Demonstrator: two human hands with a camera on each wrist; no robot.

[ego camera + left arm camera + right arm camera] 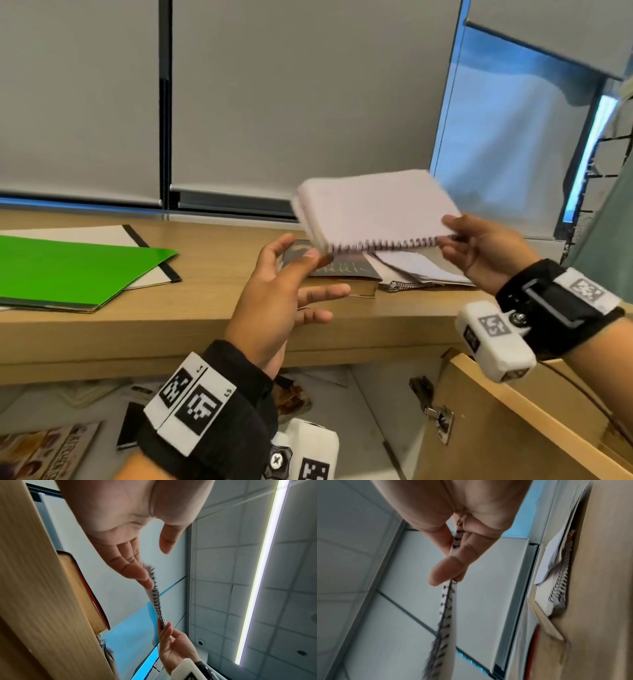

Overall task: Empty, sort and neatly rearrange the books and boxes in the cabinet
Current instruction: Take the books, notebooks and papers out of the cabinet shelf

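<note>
A white spiral notebook (373, 209) hangs in the air above the wooden cabinet top (171, 318), blurred by motion. My right hand (452, 234) pinches its right corner by the spiral edge; the right wrist view shows the thumb and fingers of that hand (452, 555) clamped on the binding (445, 615). My left hand (294, 284) is open with spread fingers just below the notebook's left corner. In the left wrist view its straight fingertips (144, 577) touch the end of the spiral (157, 599).
On the cabinet top lie a dark hardback book (346, 274), a second spiral notebook with loose pages (421, 270) and a green folder (75, 267). The cabinet door (513, 421) stands open at the right. Inside below lie a magazine (51, 452) and other items (291, 394).
</note>
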